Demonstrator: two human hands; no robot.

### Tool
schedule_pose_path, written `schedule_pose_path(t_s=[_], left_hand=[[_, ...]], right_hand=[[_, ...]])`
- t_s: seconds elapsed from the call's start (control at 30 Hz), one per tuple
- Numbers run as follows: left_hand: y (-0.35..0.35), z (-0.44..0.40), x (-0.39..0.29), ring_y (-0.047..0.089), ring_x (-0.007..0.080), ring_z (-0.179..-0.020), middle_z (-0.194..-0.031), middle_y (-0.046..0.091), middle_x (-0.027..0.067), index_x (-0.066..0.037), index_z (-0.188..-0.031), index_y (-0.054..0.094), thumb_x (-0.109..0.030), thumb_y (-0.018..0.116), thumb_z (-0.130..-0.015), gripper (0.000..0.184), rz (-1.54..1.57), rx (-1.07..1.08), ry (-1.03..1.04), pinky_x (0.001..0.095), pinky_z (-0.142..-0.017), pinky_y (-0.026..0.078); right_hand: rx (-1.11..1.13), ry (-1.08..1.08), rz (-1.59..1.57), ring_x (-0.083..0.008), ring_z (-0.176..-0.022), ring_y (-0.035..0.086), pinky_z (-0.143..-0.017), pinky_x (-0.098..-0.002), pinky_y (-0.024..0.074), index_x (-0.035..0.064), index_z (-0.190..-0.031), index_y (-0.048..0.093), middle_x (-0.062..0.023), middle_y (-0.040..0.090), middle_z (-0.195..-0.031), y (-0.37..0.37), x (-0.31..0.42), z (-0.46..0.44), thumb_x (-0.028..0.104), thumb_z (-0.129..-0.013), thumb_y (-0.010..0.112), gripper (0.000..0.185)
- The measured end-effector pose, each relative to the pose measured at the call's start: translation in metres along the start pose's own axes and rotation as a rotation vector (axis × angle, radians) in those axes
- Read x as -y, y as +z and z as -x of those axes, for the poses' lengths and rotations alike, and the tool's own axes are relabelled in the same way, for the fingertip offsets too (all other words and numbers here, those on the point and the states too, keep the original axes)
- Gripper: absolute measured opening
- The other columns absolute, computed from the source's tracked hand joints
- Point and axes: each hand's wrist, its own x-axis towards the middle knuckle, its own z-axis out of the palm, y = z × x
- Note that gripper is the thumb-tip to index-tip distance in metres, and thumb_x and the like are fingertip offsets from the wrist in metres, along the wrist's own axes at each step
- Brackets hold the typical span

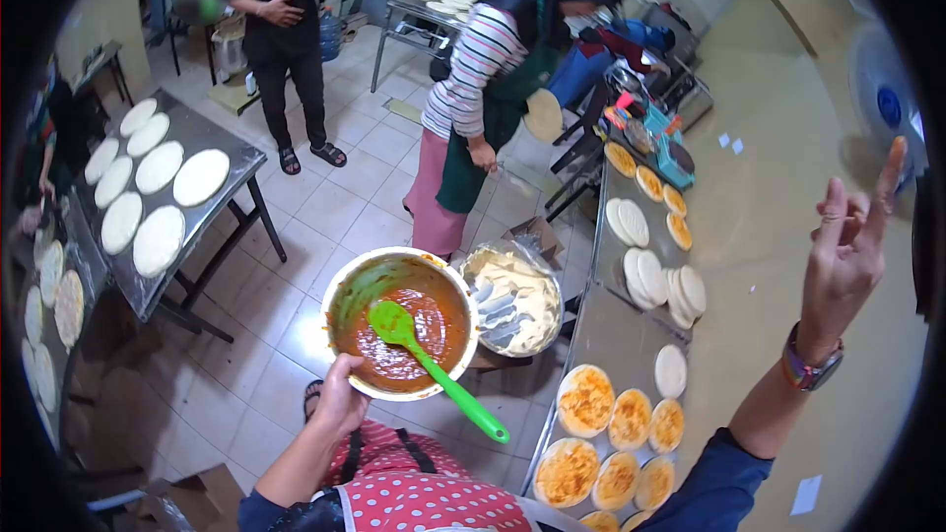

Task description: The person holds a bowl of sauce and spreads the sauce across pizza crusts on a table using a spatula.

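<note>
My left hand grips the near left rim of a white bowl of red-orange sauce. A green spatula rests in the bowl, its head in the sauce and its handle over the near right rim. My right hand is raised at the right by the wall, index finger stretched up, other fingers partly curled, nothing visible in it. Sauce-coated flatbreads lie on the metal table at the right, with plain flatbreads farther along.
A tub of pale cream stands just beyond the bowl. A person in a green apron stands ahead, near the right table. Another person in black stands farther back. A left table bears plain flatbreads. A wall fan is at the right.
</note>
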Motion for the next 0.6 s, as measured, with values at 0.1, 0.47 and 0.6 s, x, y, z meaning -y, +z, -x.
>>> schedule_pose_path(t_s=[0.1,0.47,0.6], left_hand=[[0.012,-0.008,0.024,0.049,0.0231,-0.101,-0.11,0.05,0.0112,0.0,-0.113,0.039,-0.018,0.043,-0.074,0.044,-0.096,-0.005,-0.042,0.0366,-0.091,0.037],[0.086,-0.037,0.02,0.043,0.025,-0.108,-0.118,0.044,0.0106,-0.003,-0.119,0.034,-0.018,0.042,-0.072,0.05,-0.475,0.229,-0.408,0.0412,-0.094,0.033],[0.081,-0.068,0.01,0.045,0.0262,-0.105,-0.118,0.044,0.0118,-0.003,-0.119,0.034,-0.019,0.043,-0.072,0.05,-0.625,0.335,-0.513,0.0417,-0.091,0.035]], right_hand=[[-0.061,0.121,0.061,-0.004,-0.059,0.046,-0.049,-0.0179,0.0387,0.0182,-0.13,0.031,-0.0003,0.051,-0.068,-0.032,-0.034,0.036,0.011,-0.085,0.05,0.05],[-0.064,0.178,0.651,-0.0174,-0.054,0.058,-0.037,-0.0221,0.0388,-0.0015,-0.132,0.003,-0.0147,0.058,-0.066,-0.161,-0.013,0.067,0.014,-0.081,0.05,0.071],[-0.068,0.413,0.726,-0.0128,-0.062,0.054,-0.053,-0.0235,0.0423,0.0017,-0.111,0.026,-0.0072,0.058,-0.074,-0.18,0.025,0.115,0.015,-0.083,0.05,0.039]])
